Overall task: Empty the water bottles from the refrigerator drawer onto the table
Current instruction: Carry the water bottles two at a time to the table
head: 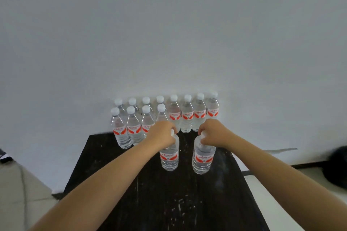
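Both forearms run up from the bottom corners of the frame over the dark table (169, 202). At centre, the left hand (161, 133) grips the cap end of the left bottle (169, 157), fingers curled round its neck; the right hand (212, 134) grips the right bottle (203, 157) likewise. Each bottle hangs or stands upright directly below its grip; whether the bases touch the table I cannot tell. Just above them, the standing rows (165, 116) line the wall, leaving a free slot in the nearer row, probably their destination.
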Tool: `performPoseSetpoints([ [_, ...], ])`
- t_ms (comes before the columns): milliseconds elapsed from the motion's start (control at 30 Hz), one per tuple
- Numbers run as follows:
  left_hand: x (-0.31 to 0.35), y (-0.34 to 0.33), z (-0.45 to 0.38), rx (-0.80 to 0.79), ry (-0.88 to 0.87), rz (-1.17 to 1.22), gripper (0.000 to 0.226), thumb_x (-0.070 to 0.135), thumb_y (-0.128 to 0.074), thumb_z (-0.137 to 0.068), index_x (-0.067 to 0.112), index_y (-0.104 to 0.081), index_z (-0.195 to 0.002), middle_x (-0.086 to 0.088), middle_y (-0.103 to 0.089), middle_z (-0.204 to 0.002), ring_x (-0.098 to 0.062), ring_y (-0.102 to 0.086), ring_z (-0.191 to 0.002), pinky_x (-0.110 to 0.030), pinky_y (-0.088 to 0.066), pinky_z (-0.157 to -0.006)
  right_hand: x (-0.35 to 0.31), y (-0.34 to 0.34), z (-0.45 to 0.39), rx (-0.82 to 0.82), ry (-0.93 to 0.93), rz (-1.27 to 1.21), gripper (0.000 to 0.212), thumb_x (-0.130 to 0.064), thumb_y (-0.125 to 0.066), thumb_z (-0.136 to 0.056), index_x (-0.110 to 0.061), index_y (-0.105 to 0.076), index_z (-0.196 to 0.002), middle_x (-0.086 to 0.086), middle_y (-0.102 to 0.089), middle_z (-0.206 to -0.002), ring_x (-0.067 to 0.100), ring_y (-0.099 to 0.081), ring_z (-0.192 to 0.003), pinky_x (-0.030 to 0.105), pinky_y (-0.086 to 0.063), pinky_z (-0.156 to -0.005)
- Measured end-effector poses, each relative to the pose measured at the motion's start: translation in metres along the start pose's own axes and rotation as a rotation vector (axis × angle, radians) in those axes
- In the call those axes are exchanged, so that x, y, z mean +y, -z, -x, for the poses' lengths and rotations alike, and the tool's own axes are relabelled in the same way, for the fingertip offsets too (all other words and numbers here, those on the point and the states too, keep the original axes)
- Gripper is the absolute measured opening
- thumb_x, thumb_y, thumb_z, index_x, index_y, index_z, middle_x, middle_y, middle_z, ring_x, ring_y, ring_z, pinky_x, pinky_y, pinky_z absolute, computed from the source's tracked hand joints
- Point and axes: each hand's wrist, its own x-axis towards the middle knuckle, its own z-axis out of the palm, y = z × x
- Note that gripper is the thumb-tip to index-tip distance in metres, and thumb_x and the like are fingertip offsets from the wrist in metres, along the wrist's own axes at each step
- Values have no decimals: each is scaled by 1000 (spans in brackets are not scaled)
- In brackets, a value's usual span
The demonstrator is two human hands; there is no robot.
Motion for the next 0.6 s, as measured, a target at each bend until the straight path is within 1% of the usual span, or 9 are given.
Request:
performPoseSetpoints([
  [67,-4,1,-28,30,6,41,33,10,-60,-86,10,-60,-119,-8,-62,-121,-22,-58,-112,-24,-42,-83,2,2,-30,-4,16,10,33,-11,-60,-85,-7,-63,-118,8,-64,-120,20,-60,-107,20,-44,-91],
  [167,-7,-1,-70,48,27,86,29,8,-60,-83,7,-62,-112,-10,-66,-113,-24,-62,-104,-28,-47,-80,9,3,-71,-15,17,35,34,-9,-59,-85,-9,-62,-119,9,-63,-121,21,-59,-110,22,-45,-93],
  [233,-10,-5,-98,50,18,101,31,9,-63,-83,8,-61,-114,-9,-66,-114,-23,-61,-106,-29,-47,-82,12,2,-100,-15,17,51,35,-8,-59,-85,-11,-62,-119,7,-63,-123,21,-58,-112,26,-47,-98],
  [300,-13,-10,-122,57,14,113,31,10,-62,-84,9,-61,-115,-8,-66,-114,-24,-61,-106,-27,-45,-79,15,0,-126,-18,19,71,36,-8,-58,-86,-13,-62,-121,6,-63,-124,20,-58,-113,26,-46,-97],
  [400,-20,-20,-156,75,35,112,24,10,-59,-85,9,-62,-109,-9,-67,-109,-24,-62,-103,-26,-40,-70,21,-4,-159,-12,33,84,38,-7,-56,-86,-15,-61,-123,6,-63,-124,21,-59,-112,25,-45,-95],
  [533,-28,-33,-190,83,45,151,24,9,-58,-86,8,-64,-110,-10,-67,-107,-25,-63,-101,-29,-45,-76,28,-5,-192,17,32,123,36,-11,-53,-88,-16,-61,-123,7,-65,-122,22,-59,-112,27,-44,-97],
  [600,-31,-40,-203,93,49,143,22,8,-55,-87,9,-64,-108,-8,-66,-103,-24,-63,-100,-26,-42,-72,31,-5,-205,30,28,128,36,-13,-53,-89,-16,-61,-123,8,-66,-121,23,-60,-111,29,-46,-95],
])
